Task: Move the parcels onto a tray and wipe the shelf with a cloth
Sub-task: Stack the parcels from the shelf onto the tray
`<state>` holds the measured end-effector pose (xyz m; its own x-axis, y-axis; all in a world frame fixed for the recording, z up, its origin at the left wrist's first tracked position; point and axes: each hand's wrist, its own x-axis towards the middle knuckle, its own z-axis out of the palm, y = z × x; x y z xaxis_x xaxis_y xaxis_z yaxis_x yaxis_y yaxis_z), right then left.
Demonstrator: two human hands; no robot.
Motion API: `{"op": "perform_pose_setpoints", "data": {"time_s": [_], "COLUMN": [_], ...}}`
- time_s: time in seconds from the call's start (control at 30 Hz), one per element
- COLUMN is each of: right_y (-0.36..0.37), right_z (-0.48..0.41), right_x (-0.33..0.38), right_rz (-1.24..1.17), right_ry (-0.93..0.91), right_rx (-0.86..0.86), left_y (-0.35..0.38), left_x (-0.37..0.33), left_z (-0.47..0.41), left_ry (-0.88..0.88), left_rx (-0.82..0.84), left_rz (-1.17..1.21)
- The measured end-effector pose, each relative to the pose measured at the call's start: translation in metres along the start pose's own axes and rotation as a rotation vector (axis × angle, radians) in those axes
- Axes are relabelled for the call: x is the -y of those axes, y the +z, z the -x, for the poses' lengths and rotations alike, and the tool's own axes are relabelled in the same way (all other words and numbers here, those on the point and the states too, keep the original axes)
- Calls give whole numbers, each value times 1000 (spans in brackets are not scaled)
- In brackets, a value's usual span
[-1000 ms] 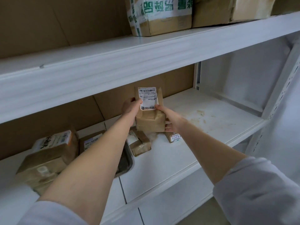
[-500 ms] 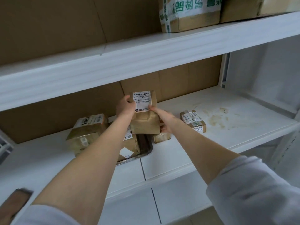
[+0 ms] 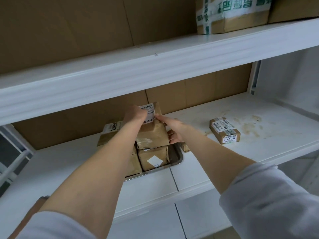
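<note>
Held parcel (image 3: 151, 130): brown paper, white label, upright, just above the tray (image 3: 179, 158), touching or almost touching the stickered parcel (image 3: 153, 158) already in it. Left hand (image 3: 134, 114) grips its top left edge, right hand (image 3: 172, 131) wraps its right side, both closed on it. More brown parcels in the tray sit under the left arm, count unclear. Back parcel (image 3: 110, 131) is behind the tray on its left; whether it is in the tray is hidden. Small parcel (image 3: 186, 147) lies just right of the tray, mostly covered. Taped box (image 3: 224, 130) is well right of the tray on the shelf (image 3: 207, 169). Stains (image 3: 250, 125) are further right. No cloth in view. Judgement: loading partly done, at least two parcels left, wiping not started.
</note>
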<state>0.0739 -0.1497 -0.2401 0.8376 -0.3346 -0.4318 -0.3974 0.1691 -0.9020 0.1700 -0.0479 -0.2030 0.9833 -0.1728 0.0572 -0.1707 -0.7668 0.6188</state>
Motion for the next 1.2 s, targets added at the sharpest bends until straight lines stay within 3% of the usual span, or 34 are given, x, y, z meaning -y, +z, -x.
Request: {"op": "perform_pose_setpoints", "data": {"time_s": [0.3,0.47,0.67,0.87,1.2], "right_y": [9,10,13,12,-31], "right_z": [-2,0,-1,-2,-4], "right_x": [4,6,6,5,3], "right_rz": [78,69,125,123,27], "right_ry": [18,35,35,30,-158], "right_rx": [-68,-65,-80,-82,-336], "left_y": [4,11,9,16,47], "left_x": [5,6,4,-5,-43], "left_z": [-14,-26,-20,-21,-1], "left_ry": [-22,-107,-87,142,396], "left_rx": [-6,-16,7,-44,-39], "left_rz": [5,-87,-174,-168,8]}}
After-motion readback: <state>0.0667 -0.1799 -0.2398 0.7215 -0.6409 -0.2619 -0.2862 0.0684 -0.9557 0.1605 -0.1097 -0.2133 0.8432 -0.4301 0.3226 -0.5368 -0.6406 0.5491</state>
